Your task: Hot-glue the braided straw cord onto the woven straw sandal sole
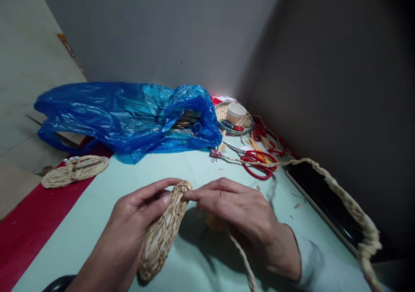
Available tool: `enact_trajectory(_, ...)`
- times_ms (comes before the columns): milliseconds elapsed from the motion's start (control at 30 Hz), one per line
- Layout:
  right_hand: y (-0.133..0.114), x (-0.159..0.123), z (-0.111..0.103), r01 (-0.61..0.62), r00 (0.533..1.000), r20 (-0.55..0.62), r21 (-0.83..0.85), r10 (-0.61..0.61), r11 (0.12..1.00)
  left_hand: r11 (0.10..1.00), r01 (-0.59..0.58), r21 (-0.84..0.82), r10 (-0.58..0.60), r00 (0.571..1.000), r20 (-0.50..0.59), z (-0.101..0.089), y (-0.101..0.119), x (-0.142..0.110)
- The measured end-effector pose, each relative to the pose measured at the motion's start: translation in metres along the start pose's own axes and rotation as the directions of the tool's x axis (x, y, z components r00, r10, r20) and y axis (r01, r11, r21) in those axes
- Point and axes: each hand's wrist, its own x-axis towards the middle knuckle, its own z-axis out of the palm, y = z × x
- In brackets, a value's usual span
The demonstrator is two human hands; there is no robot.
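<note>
My left hand (126, 223) grips an oval, sole-shaped piece of braided straw (162, 240), thumb on its face and fingers behind. The piece is tilted, its upper end pointing away from me. At that upper end my right hand (243, 210) presses its index fingertip on the edge, the fingers bunched together; its thumb is hidden. A straw braid (243, 259) hangs from beneath the right hand and leaves the picture at the bottom. More braid (352, 201) arches over at the right and reaches back to a pink binder clip (216, 154).
A blue plastic bag (129, 115) lies along the wall. Red-handled scissors (259, 164) and a woven tray (222, 110) holding a white cup (235, 112) are at the back right. A dark phone-like device (324, 197) lies right; a small straw slipper (76, 171) lies left.
</note>
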Motion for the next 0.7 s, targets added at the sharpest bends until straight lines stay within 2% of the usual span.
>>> enact_trajectory(167,0.0035,0.0000,-0.0026,-0.249,0.967,-0.022,0.098,0.252,0.964,0.996,0.017,-0.087,-0.010,0.997,0.080,0.0010,-0.0003,-0.0047)
enact_trajectory(300,0.0035,0.0020,-0.0040,-0.354,0.926,-0.052,0.234,0.375,0.906,0.992,0.060,-0.108,-0.044,0.989,0.141,0.0020,0.0007,-0.0089)
enact_trajectory(400,0.0042,0.0027,-0.0040,-0.394,0.905,-0.040,0.295,0.424,0.870,0.992,0.069,-0.109,-0.051,0.986,0.160,0.0020,0.0005,-0.0095)
enact_trajectory(700,0.0078,0.0010,-0.0068,-0.496,0.846,0.061,0.454,0.530,0.740,0.999,0.035,-0.030,-0.031,0.993,0.118,0.0051,-0.0011,-0.0105)
